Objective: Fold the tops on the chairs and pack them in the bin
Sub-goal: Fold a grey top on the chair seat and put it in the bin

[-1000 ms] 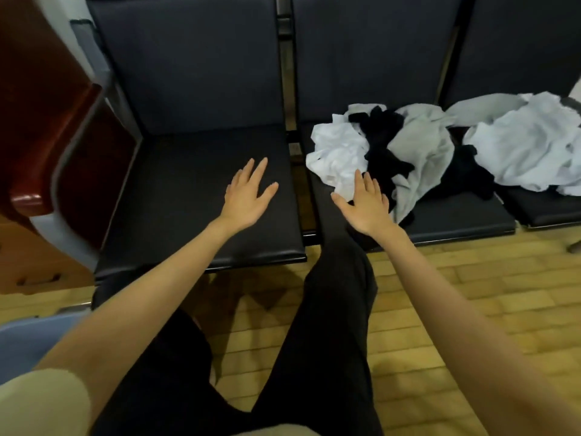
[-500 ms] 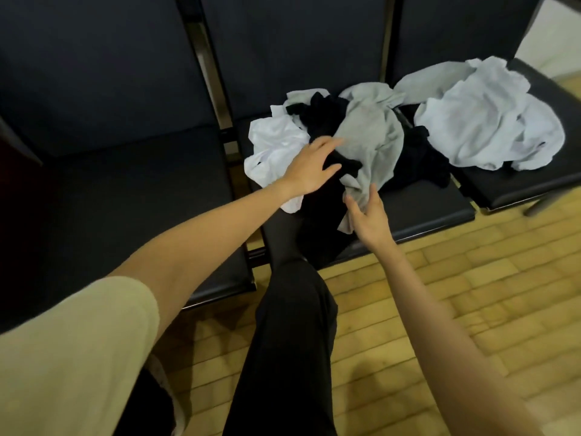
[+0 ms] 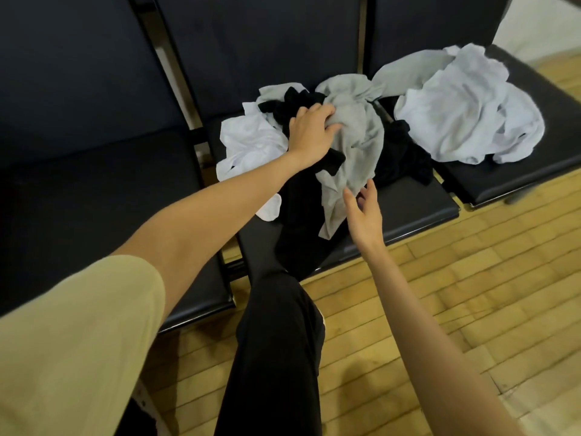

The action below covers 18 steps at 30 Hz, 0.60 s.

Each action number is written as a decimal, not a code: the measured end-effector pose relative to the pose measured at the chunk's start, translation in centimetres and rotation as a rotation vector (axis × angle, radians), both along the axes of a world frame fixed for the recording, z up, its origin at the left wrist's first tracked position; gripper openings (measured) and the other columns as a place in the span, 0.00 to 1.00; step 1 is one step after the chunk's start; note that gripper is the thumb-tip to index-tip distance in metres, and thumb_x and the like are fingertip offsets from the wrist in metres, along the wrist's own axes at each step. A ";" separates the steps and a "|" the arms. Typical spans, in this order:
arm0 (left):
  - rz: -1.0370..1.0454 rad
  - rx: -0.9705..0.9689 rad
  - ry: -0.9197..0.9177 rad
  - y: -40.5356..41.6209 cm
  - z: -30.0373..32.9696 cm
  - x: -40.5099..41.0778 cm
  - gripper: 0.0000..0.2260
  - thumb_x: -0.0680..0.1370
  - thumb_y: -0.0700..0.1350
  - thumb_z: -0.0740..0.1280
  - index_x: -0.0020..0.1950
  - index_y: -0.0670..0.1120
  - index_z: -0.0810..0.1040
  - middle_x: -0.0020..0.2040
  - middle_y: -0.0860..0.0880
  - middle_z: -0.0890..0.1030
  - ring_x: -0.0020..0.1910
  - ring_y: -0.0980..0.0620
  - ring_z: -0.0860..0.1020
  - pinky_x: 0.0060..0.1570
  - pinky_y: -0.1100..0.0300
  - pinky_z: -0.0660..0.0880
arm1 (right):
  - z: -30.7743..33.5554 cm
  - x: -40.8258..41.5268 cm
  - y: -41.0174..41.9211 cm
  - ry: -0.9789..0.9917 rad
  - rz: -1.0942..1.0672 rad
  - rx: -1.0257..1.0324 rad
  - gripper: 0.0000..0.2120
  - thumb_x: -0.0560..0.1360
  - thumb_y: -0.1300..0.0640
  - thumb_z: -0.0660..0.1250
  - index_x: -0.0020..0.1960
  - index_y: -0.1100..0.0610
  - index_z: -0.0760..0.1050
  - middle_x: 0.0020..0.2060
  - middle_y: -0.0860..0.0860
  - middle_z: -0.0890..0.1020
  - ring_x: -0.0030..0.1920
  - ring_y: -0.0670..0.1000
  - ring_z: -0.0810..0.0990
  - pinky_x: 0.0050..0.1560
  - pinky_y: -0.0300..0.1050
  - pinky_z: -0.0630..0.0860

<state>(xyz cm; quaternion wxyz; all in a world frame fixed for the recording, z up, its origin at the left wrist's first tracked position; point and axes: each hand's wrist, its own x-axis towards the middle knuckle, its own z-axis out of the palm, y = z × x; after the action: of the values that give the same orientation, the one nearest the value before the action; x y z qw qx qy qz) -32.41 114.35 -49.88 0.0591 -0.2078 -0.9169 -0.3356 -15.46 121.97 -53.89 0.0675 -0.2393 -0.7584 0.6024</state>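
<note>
A heap of crumpled tops lies on the middle black chair [image 3: 415, 212]: a white top [image 3: 248, 143], a black top [image 3: 298, 105] and a grey top [image 3: 355, 143]. A pale bluish-white top [image 3: 465, 108] lies on the right chair [image 3: 534, 171]. My left hand [image 3: 311, 133] reaches into the heap and grips the grey top near its upper folds. Just below the grey top's hanging edge, my right hand [image 3: 364, 215] is held with fingers spread and relaxed, holding nothing. No bin is in view.
The left chair [image 3: 94, 190] has a bare black seat. My leg in black trousers [image 3: 273, 341] stretches toward the middle chair's front edge. Wooden plank floor [image 3: 440, 294] lies in front of the chairs.
My left hand has gone from the black top onto the grey top and closed its fingers on it. My right hand stays open just below the grey top's edge. The view has shifted right.
</note>
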 end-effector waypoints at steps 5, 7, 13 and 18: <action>-0.204 0.605 -0.344 -1.2 8.4 2.7 0.08 0.79 0.40 0.65 0.41 0.47 0.71 0.39 0.51 0.73 0.40 0.56 0.73 0.44 0.62 0.71 | 4.4 0.1 0.7 0.211 -0.049 0.013 0.40 0.76 0.48 0.69 0.79 0.45 0.47 0.76 0.48 0.60 0.74 0.48 0.63 0.69 0.46 0.67; -0.250 0.739 -0.416 -2.1 11.7 4.2 0.06 0.80 0.40 0.65 0.43 0.46 0.73 0.42 0.48 0.78 0.45 0.51 0.77 0.49 0.53 0.76 | 6.6 0.3 0.7 0.300 -0.033 0.049 0.42 0.75 0.50 0.71 0.78 0.44 0.47 0.77 0.45 0.59 0.72 0.44 0.64 0.66 0.38 0.67; -0.364 1.012 -0.596 -5.0 19.7 8.3 0.04 0.80 0.42 0.64 0.49 0.43 0.75 0.50 0.42 0.79 0.51 0.44 0.78 0.56 0.42 0.73 | 13.1 0.2 0.4 0.481 -0.014 0.098 0.44 0.71 0.46 0.74 0.77 0.42 0.50 0.74 0.43 0.63 0.73 0.45 0.64 0.71 0.47 0.67; -0.361 1.208 -0.602 -9.2 23.5 11.2 0.06 0.82 0.40 0.60 0.56 0.38 0.72 0.59 0.37 0.78 0.60 0.41 0.77 0.63 0.44 0.74 | 18.7 1.7 -1.4 0.606 0.083 0.188 0.07 0.78 0.59 0.66 0.54 0.60 0.72 0.43 0.44 0.76 0.43 0.36 0.74 0.46 0.33 0.72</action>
<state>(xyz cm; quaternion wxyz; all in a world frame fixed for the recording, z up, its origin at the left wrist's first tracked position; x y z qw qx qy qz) -21.19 105.14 -26.34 -0.1493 -0.1856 -0.4974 -0.8342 -13.78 120.52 -35.15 0.2878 -0.0106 -0.7651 0.5759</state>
